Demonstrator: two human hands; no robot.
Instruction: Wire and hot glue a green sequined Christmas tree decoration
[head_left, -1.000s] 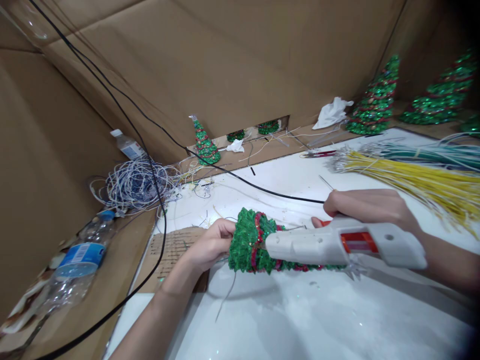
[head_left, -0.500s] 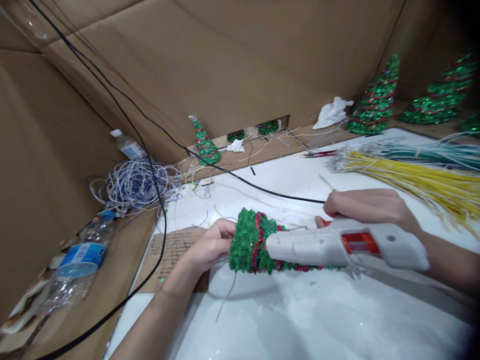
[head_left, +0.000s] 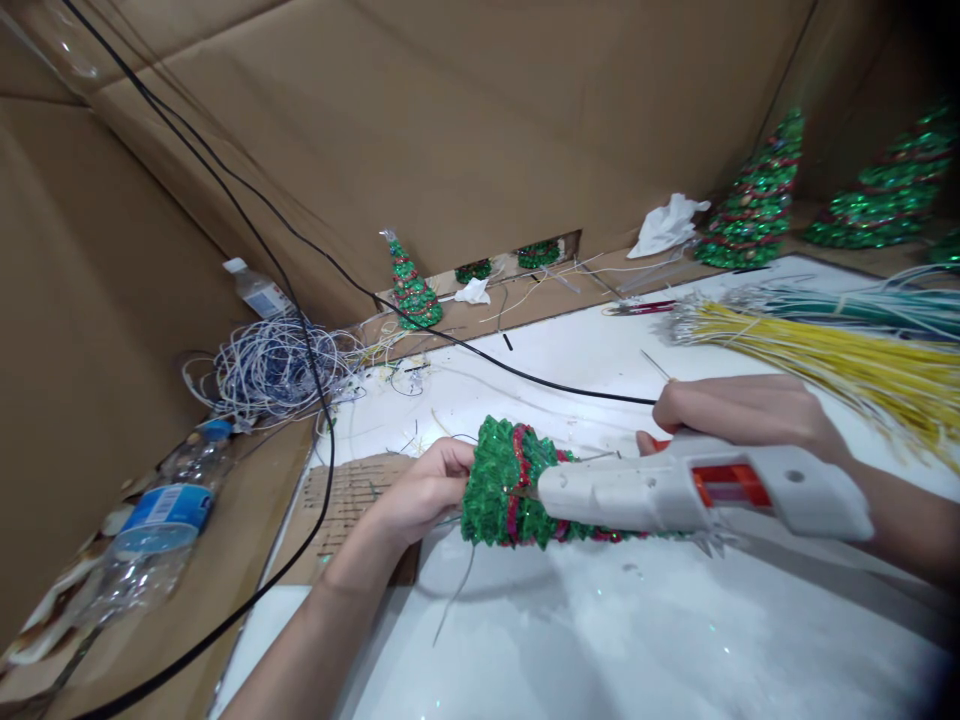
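A green sequin tree with red bands [head_left: 499, 485] lies on its side just above the white table [head_left: 600, 640]. My left hand [head_left: 424, 490] grips its wide base. My right hand [head_left: 739, 410] holds a white glue gun with an orange trigger [head_left: 705, 490], laid along the tree, its nozzle touching the sequins near the base. A thin wire trails down from the tree's base. A black cord [head_left: 525, 378] runs from the gun across the table.
Bundles of yellow wires [head_left: 832, 365] and green wires [head_left: 862, 305] lie at right. Finished sequin trees [head_left: 754, 200] stand along the cardboard wall. A wire tangle [head_left: 270, 368], plastic bottles [head_left: 146, 530], a small tree [head_left: 411, 288] and tissue [head_left: 664, 225] sit at left and back.
The glue gun and my right hand have shifted slightly to the right; the tree and my left hand stay nearly in place.
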